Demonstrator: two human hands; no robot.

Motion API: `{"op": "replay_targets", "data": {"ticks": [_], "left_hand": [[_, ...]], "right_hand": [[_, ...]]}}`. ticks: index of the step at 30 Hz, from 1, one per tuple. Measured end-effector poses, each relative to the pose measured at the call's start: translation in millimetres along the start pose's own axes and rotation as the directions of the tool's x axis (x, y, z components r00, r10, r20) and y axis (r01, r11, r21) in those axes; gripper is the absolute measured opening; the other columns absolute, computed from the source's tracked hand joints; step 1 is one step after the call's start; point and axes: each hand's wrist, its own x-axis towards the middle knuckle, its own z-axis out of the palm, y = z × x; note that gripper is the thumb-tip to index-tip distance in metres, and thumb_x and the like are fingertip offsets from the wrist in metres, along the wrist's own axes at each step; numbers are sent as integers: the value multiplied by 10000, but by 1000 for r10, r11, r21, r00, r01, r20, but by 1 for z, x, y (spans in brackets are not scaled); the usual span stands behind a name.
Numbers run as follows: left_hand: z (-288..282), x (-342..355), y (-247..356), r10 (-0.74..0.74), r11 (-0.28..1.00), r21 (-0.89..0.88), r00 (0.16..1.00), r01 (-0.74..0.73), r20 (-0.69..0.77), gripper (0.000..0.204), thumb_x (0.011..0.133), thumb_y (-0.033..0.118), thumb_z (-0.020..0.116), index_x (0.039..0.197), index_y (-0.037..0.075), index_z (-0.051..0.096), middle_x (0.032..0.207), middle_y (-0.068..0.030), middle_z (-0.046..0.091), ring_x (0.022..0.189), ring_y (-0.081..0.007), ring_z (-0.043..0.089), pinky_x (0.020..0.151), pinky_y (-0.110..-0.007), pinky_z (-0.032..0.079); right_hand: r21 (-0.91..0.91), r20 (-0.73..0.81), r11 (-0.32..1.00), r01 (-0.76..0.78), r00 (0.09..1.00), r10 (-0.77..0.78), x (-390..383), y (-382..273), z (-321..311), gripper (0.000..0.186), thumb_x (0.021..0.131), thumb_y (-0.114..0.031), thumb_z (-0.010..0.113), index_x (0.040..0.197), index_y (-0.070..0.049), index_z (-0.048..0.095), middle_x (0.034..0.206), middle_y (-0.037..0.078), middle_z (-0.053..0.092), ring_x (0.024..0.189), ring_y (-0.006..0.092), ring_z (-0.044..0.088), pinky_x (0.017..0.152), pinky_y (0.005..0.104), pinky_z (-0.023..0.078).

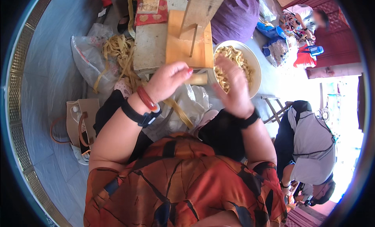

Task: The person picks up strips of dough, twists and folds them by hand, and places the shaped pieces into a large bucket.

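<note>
My left hand (pixel 168 80) is bent at the near edge of a wooden board (pixel 175 51), thumb and fingers drawn together; what they hold, if anything, is hidden. Right by its fingertips is a short tan cylinder-like piece (pixel 198 79); contact is unclear. My right hand (pixel 235 88), smeared by motion, is raised with fingers apart over the near-left part of a white bowl (pixel 256 72). Many pale yellow cut pieces (pixel 245 62) fill the bowl. An upright slotted wooden plank (pixel 201 14) stands on the board. A yellowish strip (pixel 179 111) hangs below my hands.
A plastic bag (pixel 84 57) and a heap of yellowish strips (pixel 119 51) lie at the left. A tan handbag (pixel 80 117) stands on the floor. Purple cloth (pixel 236 16) is beyond the bowl. Two other people (pixel 314 141) (pixel 302 17) are at the right.
</note>
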Motion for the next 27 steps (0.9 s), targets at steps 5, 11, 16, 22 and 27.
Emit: {"op": "replay_targets", "data": {"ticks": [5, 11, 16, 22, 27], "left_hand": [[14, -10, 3, -66, 889, -411, 945, 202, 321, 186, 969, 227, 550, 942, 51, 602, 710, 47, 499, 635, -23, 438, 579, -175, 358], [-3, -9, 0, -89, 774, -553, 918, 309, 387, 203, 954, 205, 542, 1054, 37, 593, 752, 14, 537, 668, -52, 483, 619, -186, 390], [20, -14, 6, -14, 748, -658, 993, 86, 114, 328, 940, 108, 543, 1242, -18, 520, 955, -46, 630, 888, -97, 583, 833, -231, 455], [34, -12, -7, 257, 965, -27, 964, -260, -63, 285, 902, -3, 535, 1184, 10, 576, 1009, -88, 656, 936, -175, 626, 879, -286, 472], [29, -10, -16, 389, 755, 473, 891, -454, 234, 199, 841, 14, 546, 1031, 42, 599, 859, -118, 617, 738, -260, 587, 669, -344, 463]], "right_hand": [[18, 13, 992, 125, 992, -125, -13, -33, 14, 321, 709, 18, 660, 1020, -49, 626, 906, 81, 594, 814, 242, 592, 707, 363, 472], [-91, -87, 994, 67, 993, -75, -16, -8, 9, 321, 722, 29, 634, 1031, -46, 594, 725, 69, 588, 612, 257, 573, 571, 377, 459], [358, 156, 932, 55, 981, -118, -22, -43, 26, 314, 714, 53, 600, 1015, -30, 565, 776, 106, 592, 696, 310, 605, 633, 399, 493], [302, 48, 953, 9, 999, -25, -33, -41, 45, 265, 713, 54, 605, 959, -37, 568, 766, 104, 593, 694, 311, 603, 644, 399, 493], [134, -47, 986, 97, 995, -92, -35, -30, 47, 226, 712, 32, 612, 924, -41, 579, 741, 75, 588, 653, 273, 594, 600, 373, 477]]}}
